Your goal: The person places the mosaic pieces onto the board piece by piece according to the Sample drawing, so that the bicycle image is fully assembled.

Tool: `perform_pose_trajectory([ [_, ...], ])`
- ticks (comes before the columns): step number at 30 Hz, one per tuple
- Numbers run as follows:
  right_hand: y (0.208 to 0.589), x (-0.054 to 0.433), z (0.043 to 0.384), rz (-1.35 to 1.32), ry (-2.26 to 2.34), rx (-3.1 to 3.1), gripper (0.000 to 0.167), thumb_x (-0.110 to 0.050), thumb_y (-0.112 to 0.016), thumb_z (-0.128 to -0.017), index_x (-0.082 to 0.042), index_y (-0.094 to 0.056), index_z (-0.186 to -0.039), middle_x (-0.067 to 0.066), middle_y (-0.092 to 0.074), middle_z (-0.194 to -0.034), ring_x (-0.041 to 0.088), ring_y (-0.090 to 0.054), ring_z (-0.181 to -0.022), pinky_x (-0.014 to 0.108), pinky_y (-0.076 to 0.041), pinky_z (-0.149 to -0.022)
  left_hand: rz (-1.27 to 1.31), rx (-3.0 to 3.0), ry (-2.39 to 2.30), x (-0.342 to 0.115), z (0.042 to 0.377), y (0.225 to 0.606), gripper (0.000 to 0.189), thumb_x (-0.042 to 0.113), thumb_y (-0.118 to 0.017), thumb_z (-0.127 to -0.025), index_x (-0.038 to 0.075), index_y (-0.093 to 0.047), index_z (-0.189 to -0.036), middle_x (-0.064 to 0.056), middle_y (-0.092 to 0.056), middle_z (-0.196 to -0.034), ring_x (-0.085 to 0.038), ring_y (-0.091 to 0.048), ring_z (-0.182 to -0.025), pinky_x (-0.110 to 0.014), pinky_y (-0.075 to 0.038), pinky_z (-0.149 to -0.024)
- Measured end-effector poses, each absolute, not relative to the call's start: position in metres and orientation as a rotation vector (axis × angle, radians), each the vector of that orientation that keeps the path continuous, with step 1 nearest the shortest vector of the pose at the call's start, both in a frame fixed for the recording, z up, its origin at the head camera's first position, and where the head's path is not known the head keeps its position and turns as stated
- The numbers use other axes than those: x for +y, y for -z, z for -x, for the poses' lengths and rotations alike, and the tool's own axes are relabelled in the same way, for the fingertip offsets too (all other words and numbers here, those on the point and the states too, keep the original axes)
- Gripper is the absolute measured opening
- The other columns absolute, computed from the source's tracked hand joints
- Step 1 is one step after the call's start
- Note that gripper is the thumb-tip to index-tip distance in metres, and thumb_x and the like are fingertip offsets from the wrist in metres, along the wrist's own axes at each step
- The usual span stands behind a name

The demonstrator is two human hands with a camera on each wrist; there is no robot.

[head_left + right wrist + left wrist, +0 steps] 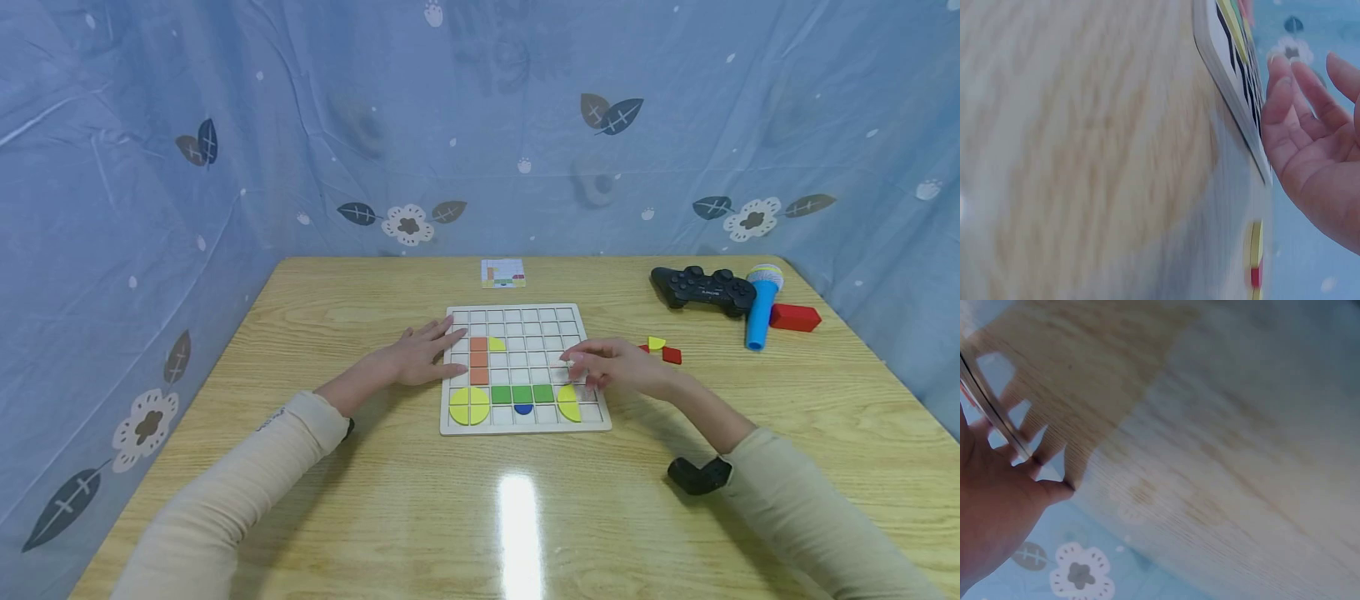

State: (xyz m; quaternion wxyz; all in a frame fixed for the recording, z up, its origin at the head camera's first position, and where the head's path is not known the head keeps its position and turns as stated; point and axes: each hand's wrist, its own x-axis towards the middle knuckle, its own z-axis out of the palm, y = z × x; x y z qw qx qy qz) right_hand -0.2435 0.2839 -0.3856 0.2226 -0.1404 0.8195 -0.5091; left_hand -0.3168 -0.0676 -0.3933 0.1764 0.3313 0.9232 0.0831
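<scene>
A white grid board [525, 430] lies on the table. My left hand [420, 354] rests with spread fingers on the board's left edge; the left wrist view shows the same hand [1004, 494] at that edge. Above the right side of the board is my right hand [603, 364], its fingers loosely bent. In the right wrist view, no piece shows in this hand [1310, 134]. The board carries a yellow circle of quarters [460, 415], orange squares [478, 360], a lone yellow quarter [496, 343], green squares [522, 394], a blue half-circle [523, 409] and yellow quarters [570, 411] near my right fingers.
Loose red [672, 356] and yellow [656, 342] pieces lie right of the board. Behind it is a small pattern card [503, 273]. A black game controller [703, 289], a blue toy microphone [761, 308] and a red block [797, 317] sit at the back right.
</scene>
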Motion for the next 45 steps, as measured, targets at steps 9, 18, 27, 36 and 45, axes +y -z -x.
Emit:
perform_pose_trajectory([
  [9, 0.387, 0.324, 0.251, 0.237, 1.773, 1.938, 0.056, -0.024, -0.041, -0.104, 0.012, -0.024, -0.144, 0.015, -0.060, -0.114, 0.018, -0.062, -0.095, 0.037, -0.049, -0.090, -0.944, 2.614, -0.221, -0.069, 0.318, 0.395, 0.076, 0.060, -0.037, -0.096, 0.022, -0.010, -0.155, -0.008, 0.005, -0.159, -0.032, 0.001, -0.143, -0.057, -0.002, -0.110],
  [18, 0.377, 0.363, 0.257, 0.144, 1.937, 1.938, 0.053, -0.029, -0.041, -0.104, 0.001, -0.028, -0.145, 0.006, -0.062, -0.115, 0.016, -0.061, -0.107, 0.029, -0.048, -0.091, -0.946, 2.620, -0.232, -0.068, 0.318, 0.395, 0.076, 0.061, -0.038, -0.095, 0.023, -0.010, -0.155, -0.007, 0.004, -0.159, -0.031, 0.001, -0.143, -0.057, -0.002, -0.111],
  [27, 0.381, 0.394, 0.258, 0.140, 2.090, 1.972, 0.023, -0.015, -0.049, -0.101, -0.019, -0.053, -0.123, -0.001, -0.063, -0.114, 0.012, -0.061, -0.105, 0.025, -0.048, -0.089, -0.945, 2.618, -0.234, -0.069, 0.318, 0.394, 0.076, 0.061, -0.038, -0.095, 0.023, -0.010, -0.155, -0.007, 0.004, -0.159, -0.031, 0.001, -0.143, -0.056, -0.002, -0.111],
  [36, 0.390, 0.399, 0.262, 0.131, 1.386, 2.615, 0.051, -0.011, -0.058, -0.096, 0.001, -0.039, -0.142, 0.022, -0.051, -0.129, 0.018, -0.054, -0.109, 0.020, -0.049, -0.082, -0.947, 2.606, -0.224, -0.069, 0.317, 0.393, 0.076, 0.061, -0.037, -0.096, 0.023, -0.009, -0.155, -0.007, 0.006, -0.159, -0.031, 0.002, -0.143, -0.057, -0.001, -0.111],
  [45, 0.388, 0.387, 0.266, 0.257, 1.070, 2.759, 0.045, -0.001, -0.064, -0.090, 0.006, -0.049, -0.132, 0.026, -0.056, -0.120, 0.040, -0.052, -0.111, 0.023, -0.049, -0.080, -0.947, 2.611, -0.222, -0.069, 0.318, 0.393, 0.076, 0.060, -0.038, -0.096, 0.022, -0.009, -0.155, -0.008, 0.005, -0.159, -0.032, 0.001, -0.143, -0.057, -0.002, -0.111],
])
